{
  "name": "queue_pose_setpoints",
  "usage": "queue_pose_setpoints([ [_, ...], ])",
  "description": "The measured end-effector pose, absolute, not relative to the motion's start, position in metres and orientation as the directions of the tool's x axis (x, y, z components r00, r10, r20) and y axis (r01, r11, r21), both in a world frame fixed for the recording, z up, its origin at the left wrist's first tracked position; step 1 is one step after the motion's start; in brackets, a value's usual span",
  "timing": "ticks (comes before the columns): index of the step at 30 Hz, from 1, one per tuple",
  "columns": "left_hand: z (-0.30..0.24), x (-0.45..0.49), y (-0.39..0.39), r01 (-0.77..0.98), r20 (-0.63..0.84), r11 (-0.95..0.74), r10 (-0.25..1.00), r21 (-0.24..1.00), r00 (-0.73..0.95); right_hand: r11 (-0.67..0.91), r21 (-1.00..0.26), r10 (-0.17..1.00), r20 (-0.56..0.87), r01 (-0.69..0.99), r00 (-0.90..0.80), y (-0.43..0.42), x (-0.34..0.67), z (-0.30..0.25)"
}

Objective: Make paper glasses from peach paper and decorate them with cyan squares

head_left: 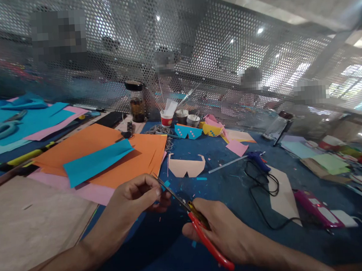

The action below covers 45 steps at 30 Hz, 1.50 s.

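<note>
My right hand [218,221] grips a pair of scissors [202,236] with red handles, the blades pointing up and left. Beside the blade tips, my left hand [144,195] has its fingers pinched together; what they hold, if anything, is mostly hidden. A small blue paper bit [165,185] shows by the left fingertips, behind the blades; whether it is held or lies on the table I cannot tell. Just beyond my hands lies a pale peach paper mask [186,166] shaped like glasses. Farther back are a blue paper mask [188,131] with small pink squares and a yellow one [213,129].
Orange sheets [145,154] carry a folded blue strip [98,163] at left, near a yellow cutter [25,157]. A blue glue gun [258,161] with a black cord lies right. Cups [167,119], a dark jar [137,103] and a perforated screen [194,49] stand behind.
</note>
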<state>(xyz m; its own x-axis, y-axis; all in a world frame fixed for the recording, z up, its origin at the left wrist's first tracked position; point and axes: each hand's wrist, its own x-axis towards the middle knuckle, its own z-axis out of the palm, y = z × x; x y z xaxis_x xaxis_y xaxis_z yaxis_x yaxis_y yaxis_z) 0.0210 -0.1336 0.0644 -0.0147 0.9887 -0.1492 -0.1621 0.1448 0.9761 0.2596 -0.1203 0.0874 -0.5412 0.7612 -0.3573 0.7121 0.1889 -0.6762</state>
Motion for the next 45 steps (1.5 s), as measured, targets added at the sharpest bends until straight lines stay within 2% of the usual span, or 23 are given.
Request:
queue_pose_setpoints([
  [22,0.06,0.017,-0.136,-0.168,-0.158,0.154,0.987,0.974,-0.008,0.174,-0.675,0.766,-0.365,0.717,-0.529,-0.12,0.26,0.083],
  [29,0.06,0.018,-0.135,-0.205,-0.169,0.168,0.986,0.964,0.013,0.162,-0.728,0.779,-0.32,0.666,-0.539,-0.119,0.262,0.076],
  [34,0.053,0.025,-0.138,-0.176,-0.207,0.231,0.968,0.957,0.144,0.034,-0.878,0.803,-0.26,0.477,-0.536,-0.115,0.262,0.072],
  [38,0.044,0.033,-0.144,-0.127,-0.251,0.295,0.928,0.947,0.276,-0.007,-0.952,0.819,-0.181,0.305,-0.545,-0.114,0.259,0.071],
  [45,0.033,0.038,-0.148,-0.111,-0.301,0.363,0.879,0.925,0.37,-0.02,-0.946,0.818,-0.201,0.322,-0.539,-0.119,0.256,0.07],
])
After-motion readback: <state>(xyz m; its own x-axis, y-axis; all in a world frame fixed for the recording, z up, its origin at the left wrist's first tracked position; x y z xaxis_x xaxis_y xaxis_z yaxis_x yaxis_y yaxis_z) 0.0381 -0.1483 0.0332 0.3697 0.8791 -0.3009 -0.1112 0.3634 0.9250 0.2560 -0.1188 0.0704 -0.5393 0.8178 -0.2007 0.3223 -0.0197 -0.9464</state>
